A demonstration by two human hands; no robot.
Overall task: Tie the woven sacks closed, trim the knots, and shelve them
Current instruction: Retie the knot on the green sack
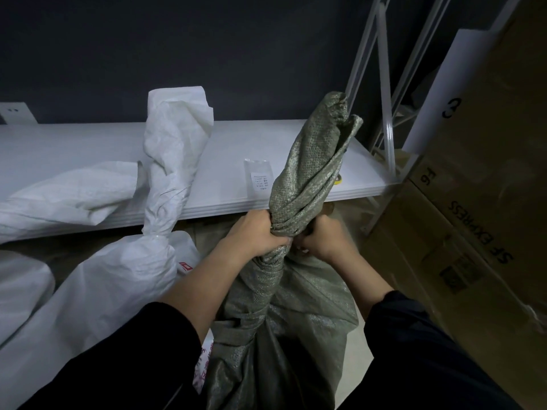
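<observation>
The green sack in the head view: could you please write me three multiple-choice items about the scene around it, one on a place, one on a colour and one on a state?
1. Where does the small labelled packet lie?
A. on the floor
B. on the white shelf
C. on a cardboard box

2. What colour is the other sack, left of the green sack?
A. white
B. blue
C. red

3. How is the green sack's twisted neck held?
A. by no hand
B. by one hand alone
C. by both hands

Answers:
1. B, the packet lies flat on the shelf board.
2. A, the other sack is plainly white.
3. C, the left hand and the right hand both grip the neck, side by side.
</observation>
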